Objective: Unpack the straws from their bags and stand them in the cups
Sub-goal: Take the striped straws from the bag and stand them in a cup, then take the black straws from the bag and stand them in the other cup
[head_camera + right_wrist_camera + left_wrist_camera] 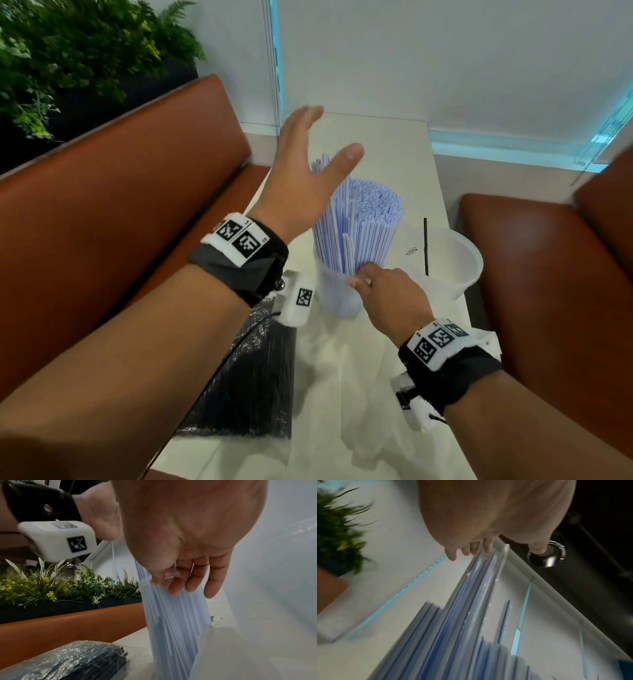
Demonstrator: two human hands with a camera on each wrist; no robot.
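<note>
A thick bundle of blue-and-white straws point(359, 219) stands in a clear cup point(337, 298) at mid-table. My left hand point(329, 137) hovers open above the straw tops, fingers spread and touching nothing; the left wrist view shows the straws point(471, 615) below its fingers point(471, 549). My right hand point(363, 275) is at the cup's rim, where its thumb and fingers point(188, 582) pinch the rim against the straws point(171, 622). To the right stands a second clear cup point(459, 270) holding one black straw point(425, 246). A bag of black straws point(253, 377) lies at front left.
An empty clear bag point(346, 363) lies crumpled on the narrow pale table point(387, 144). Brown padded benches point(120, 192) flank both sides. A white wall closes the far end, and plants point(68, 58) sit behind the left bench.
</note>
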